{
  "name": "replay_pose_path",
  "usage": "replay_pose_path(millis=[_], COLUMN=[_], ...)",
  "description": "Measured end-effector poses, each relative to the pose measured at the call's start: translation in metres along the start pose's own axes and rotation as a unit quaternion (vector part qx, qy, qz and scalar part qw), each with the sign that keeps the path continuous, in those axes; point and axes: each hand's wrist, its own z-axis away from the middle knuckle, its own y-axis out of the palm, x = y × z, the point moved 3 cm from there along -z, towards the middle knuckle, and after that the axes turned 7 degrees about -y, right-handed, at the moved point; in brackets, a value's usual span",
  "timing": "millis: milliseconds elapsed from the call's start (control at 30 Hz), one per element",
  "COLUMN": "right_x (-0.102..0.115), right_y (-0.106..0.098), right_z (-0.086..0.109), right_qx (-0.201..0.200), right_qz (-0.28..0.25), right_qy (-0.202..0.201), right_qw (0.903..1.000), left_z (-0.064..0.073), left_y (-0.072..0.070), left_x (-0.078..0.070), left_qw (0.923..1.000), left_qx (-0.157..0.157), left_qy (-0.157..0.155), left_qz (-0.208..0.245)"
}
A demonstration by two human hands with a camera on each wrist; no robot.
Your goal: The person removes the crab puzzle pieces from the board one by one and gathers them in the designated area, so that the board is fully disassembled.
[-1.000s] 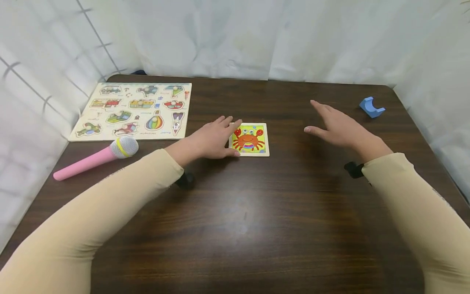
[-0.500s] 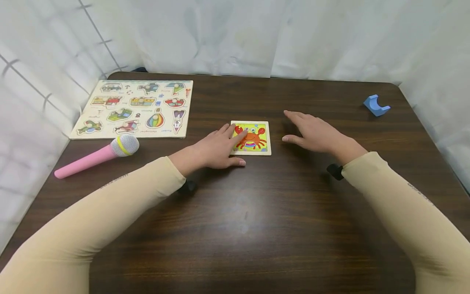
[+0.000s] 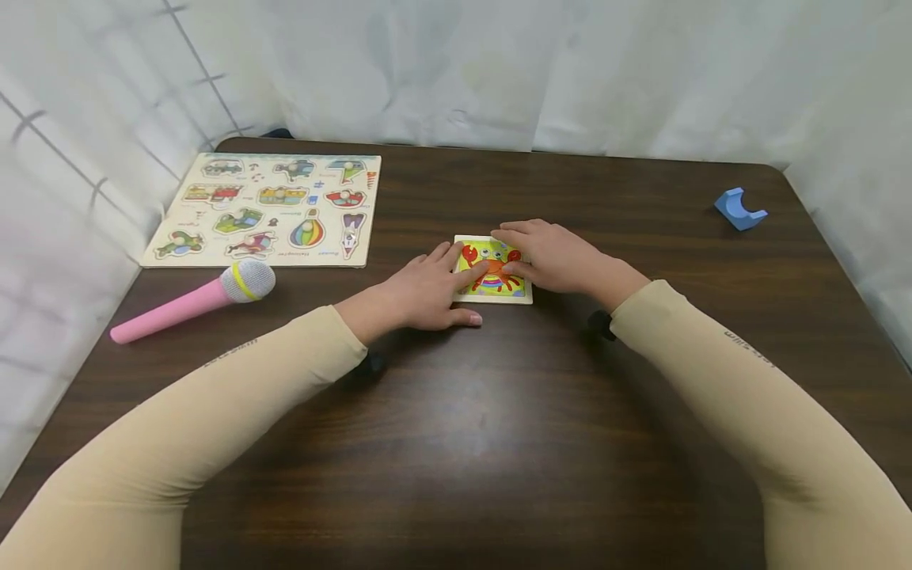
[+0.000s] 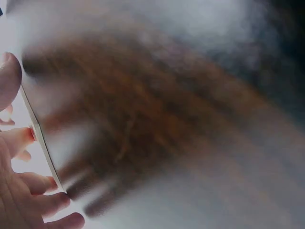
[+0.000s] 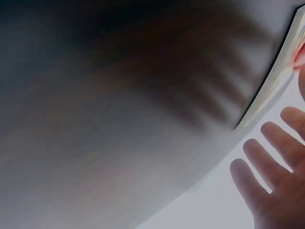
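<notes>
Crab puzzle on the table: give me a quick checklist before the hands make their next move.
1. Crab puzzle lying flat on the table: ok.
2. Left hand at the puzzle's left side: ok.
3. Right hand at its right side: ok.
4. Right hand firmly touching the puzzle: cannot tell.
5. All pieces fully seated: cannot tell, the hands cover part of the picture.
6. Pink microphone and blue block apart from the puzzle: ok.

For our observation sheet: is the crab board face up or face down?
Face up: the board shows its crab between left hand and right hand.
</notes>
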Motion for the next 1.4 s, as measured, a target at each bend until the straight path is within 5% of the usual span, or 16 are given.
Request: replay_pose_path(millis=[200, 533, 967, 1400], right_x=[0.011, 0.010, 0.011, 0.015], right_y=[0.001, -0.003, -0.004, -0.002], right_z=[-0.021, -0.034, -0.043, -0.058], right_qx=[-0.006, 0.016, 0.011, 0.010], right_qz=[-0.003, -0.072, -0.100, -0.165], right_qy=[-0.031, 0.001, -0.003, 0.063], right_qw=[0.9995, 0.9973, 0.9949, 0.9843], left_z=[0.002, 0.001, 0.000, 0.000], left_y=[-0.002, -0.002, -0.005, -0.007], left_x=[-0.002, 0.000, -0.003, -0.003], left_qw=[1.0000, 0.9997, 0.9993, 0.9988], left_qx=[0.004, 0.017, 0.026, 0.039], left_qy=[0.002, -0.011, -0.021, -0.024], left_qz=[-0.007, -0.013, -0.018, -0.014])
